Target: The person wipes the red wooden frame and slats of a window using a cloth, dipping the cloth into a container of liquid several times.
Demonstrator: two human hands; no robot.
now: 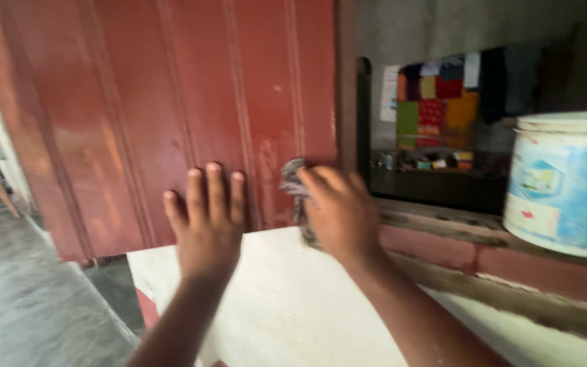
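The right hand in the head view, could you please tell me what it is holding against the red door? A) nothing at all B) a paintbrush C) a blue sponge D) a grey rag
D: the right hand grips a crumpled grey rag and presses it to the red door, while the left hand lies flat with fingers spread on the same door.

A single view is given, taken from a camera worn on the person's head. It is aimed forward and slightly down, along both outstretched forearms. A red panelled door (171,102) is faced at close range and fills the upper left. A window opening (443,136) is seen to the right, the grey floor (28,306) at lower left.
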